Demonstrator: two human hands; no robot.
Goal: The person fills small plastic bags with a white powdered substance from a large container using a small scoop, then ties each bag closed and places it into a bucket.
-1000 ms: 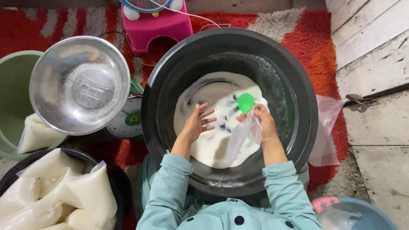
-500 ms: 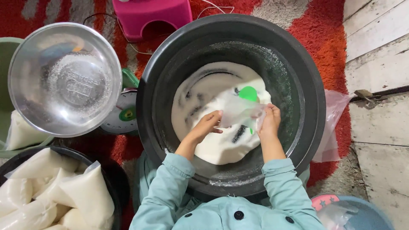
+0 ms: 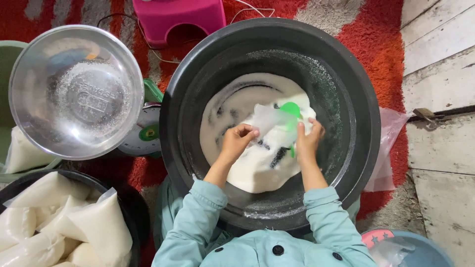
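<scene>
A large black basin (image 3: 366,123) holds a heap of white grains (image 3: 237,101). Over the heap, both my hands hold a clear plastic bag (image 3: 269,123) by its mouth. My left hand (image 3: 237,141) pinches the bag's left edge. My right hand (image 3: 308,141) grips the right edge and also has a green scoop (image 3: 291,109) against it; the scoop's handle is hidden behind the fingers. My teal sleeves reach in from the bottom.
A shiny steel bowl (image 3: 76,91) sits on a kitchen scale (image 3: 146,136) at left. A dark tub with several filled white bags (image 3: 74,222) is at bottom left. A pink stool (image 3: 180,17) stands behind, loose plastic bags (image 3: 388,143) lie at right on the red rug.
My left hand has left the grains and taken the bag's left edge. The bag is now lifted and spread between both hands, with the green scoop raised beside it.
</scene>
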